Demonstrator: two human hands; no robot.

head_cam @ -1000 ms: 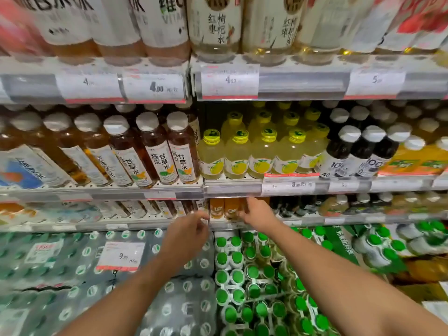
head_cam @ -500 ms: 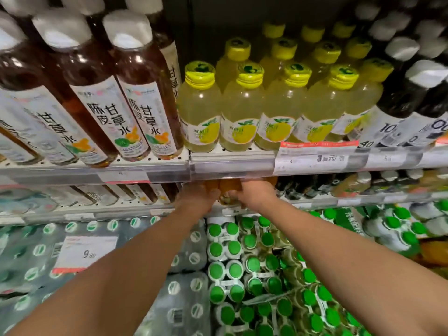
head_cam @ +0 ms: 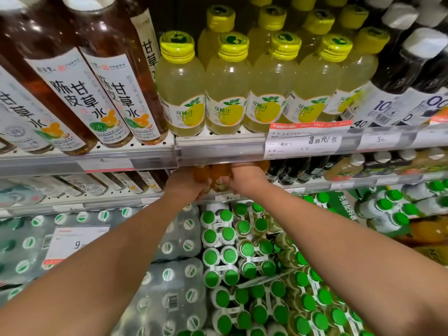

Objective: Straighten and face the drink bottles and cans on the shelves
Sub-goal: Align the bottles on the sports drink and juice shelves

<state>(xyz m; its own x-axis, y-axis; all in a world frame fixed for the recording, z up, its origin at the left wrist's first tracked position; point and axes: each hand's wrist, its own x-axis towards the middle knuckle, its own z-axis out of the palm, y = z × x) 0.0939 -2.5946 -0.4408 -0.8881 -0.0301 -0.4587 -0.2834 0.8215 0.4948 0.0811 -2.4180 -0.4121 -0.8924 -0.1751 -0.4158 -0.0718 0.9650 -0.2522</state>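
Both of my hands reach under the middle shelf rail (head_cam: pixel 218 151) to a lower shelf. My left hand (head_cam: pixel 185 186) and my right hand (head_cam: pixel 244 179) each curl round orange drink bottles (head_cam: pixel 219 177) that stand between them; the bottles' tops are hidden by the rail above. On the shelf above stand yellow-capped pale yellow juice bottles (head_cam: pixel 228 93), labels facing forward, with brown tea bottles (head_cam: pixel 106 76) to their left, leaning in the wide-angle view.
Dark bottles with white caps (head_cam: pixel 407 69) fill the right of the upper shelf. Below my arms lie shrink-wrapped water packs (head_cam: pixel 169 287) and packs of green-capped bottles (head_cam: pixel 242 263). Price tags (head_cam: pixel 303 141) hang along the shelf rail.
The view has moved closer to the shelves. My hands went from reaching toward the lower shelf to gripping the orange bottles there, and have closed in slightly on them.
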